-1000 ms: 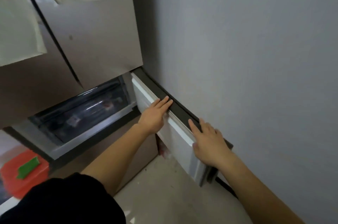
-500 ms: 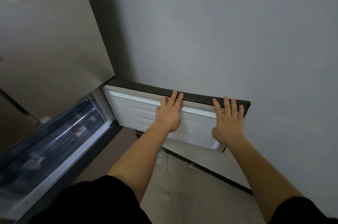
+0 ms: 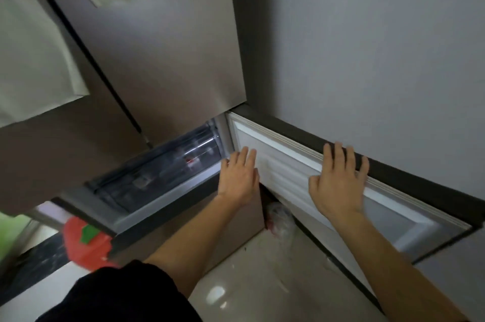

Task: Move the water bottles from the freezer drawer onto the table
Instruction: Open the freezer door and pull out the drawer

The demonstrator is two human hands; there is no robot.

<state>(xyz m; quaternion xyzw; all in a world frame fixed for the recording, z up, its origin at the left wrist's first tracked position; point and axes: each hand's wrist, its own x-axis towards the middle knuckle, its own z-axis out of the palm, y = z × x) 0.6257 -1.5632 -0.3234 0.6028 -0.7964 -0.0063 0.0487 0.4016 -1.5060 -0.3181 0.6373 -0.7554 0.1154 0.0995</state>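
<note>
Upper left I see pale sheets (image 3: 39, 59) on the fridge doors (image 3: 168, 72), a red container (image 3: 84, 248) lower left, a grey wall (image 3: 367, 46) right.

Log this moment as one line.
door: open | left hand: on door | right hand: over door top | drawer: contents blurred

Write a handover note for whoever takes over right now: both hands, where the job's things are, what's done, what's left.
Left hand: open, flat on the white inner panel of the freezer door, near its hinge side.
Right hand: open, palm on the same panel, fingertips over the door's dark top edge.
Freezer drawer: clear-fronted and seemingly pushed in. Its contents are blurred, so the water bottles cannot be confirmed.
Done: the door stands open. Neither hand holds anything.
Left: pull the drawer out, lift the water bottles and carry them to the table, which is out of view.
</note>
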